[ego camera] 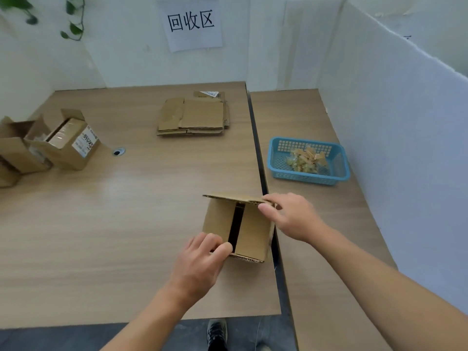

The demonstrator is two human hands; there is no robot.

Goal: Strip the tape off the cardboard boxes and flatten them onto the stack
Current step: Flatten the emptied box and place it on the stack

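Small brown cardboard box (pixel 253 231) sits on the light wood bench (pixel 101 224), near its right edge and close in front of the person. Top seam is open: dark gap between the two top flaps, no tape visible on it. Far flap (pixel 233 197) is lifted, roughly level, sticking out past the far wall.

Step in hand, my read: open the flaps and collapse the box. To do it well, swing every flap out straight first, top and bottom. Then push opposite corners so the walls fold along their own creases, not across the board. Underside is hidden here, so check it for leftover tape. One hand should anchor while the other pulls; the box looks light and could slide toward the gap between the benches.

Grip: left hand (pixel 202 252) is closed on the box's near left edge, fingers curled over the corner, thumb lying along the top by the gap. Right hand (pixel 288 214) pinches the right end of the far flap, thumb below the edge, fingers on top, only the board's thickness between them. Neither hand holds anything else.

Stack of flattened brown cardboard (pixel 195 115) lies at the bench's far side, well apart from the box. Blue plastic mesh basket (pixel 304 180) holding crumpled tape scraps (pixel 306 159) sits on the adjoining bench to the right. Unflattened cardboard boxes (pixel 60 143) wait at far left.
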